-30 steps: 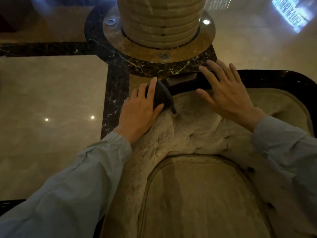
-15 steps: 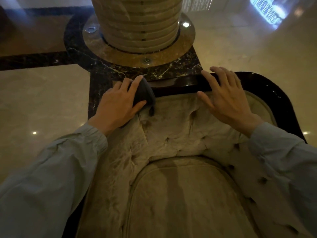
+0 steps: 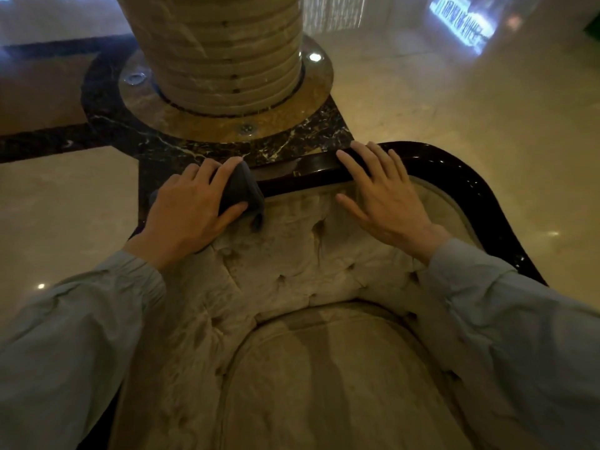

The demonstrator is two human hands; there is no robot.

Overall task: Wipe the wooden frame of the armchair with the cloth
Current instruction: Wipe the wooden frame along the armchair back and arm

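A beige tufted armchair [image 3: 292, 271] fills the lower view, seen from above its seat. Its dark glossy wooden frame [image 3: 464, 186] runs along the top of the backrest and curves down the right side. My left hand [image 3: 188, 209] grips a dark grey cloth [image 3: 240, 190] and presses it on the left part of the top rail. My right hand [image 3: 386, 196] lies flat with fingers spread, fingertips on the rail and palm on the upholstery. The frame under the cloth and down the left side is hidden.
A ribbed marble column [image 3: 224, 50] on a round base stands just behind the chair back. Polished marble floor [image 3: 454, 92] with dark inlay bands [image 3: 48, 141] surrounds the chair. My grey sleeves cover the chair's sides.
The view has swung while both hands stay on the top rail. My left hand with the cloth has slid a little left along the rail, so more bare rail shows between my hands.
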